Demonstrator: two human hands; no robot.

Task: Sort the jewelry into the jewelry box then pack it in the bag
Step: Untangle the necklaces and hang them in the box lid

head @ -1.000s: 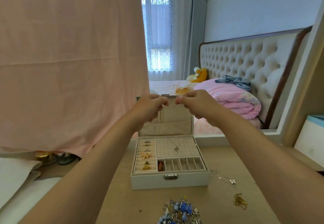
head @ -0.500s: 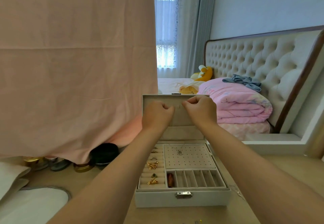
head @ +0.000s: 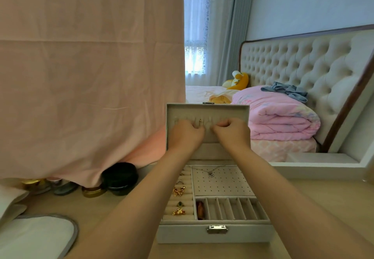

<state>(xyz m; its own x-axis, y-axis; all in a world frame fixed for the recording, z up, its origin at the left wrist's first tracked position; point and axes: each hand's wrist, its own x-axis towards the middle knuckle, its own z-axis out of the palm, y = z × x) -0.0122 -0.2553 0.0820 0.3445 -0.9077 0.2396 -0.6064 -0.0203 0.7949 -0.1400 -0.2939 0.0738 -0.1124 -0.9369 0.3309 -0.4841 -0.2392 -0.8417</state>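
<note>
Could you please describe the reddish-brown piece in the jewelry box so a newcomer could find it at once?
Find the open pale jewelry box on the table, its lid standing upright. Behind its front latch, right of the ring rolls, runs a row of narrow slots. The reddish-brown piece lies in the leftmost slot, the only one filled.

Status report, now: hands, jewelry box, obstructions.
Both curled against the open lid: left hand, right hand; whether they hold anything is hidden. The jewelry box open, rings and necklace inside. Nothing blocking the lid.
</note>
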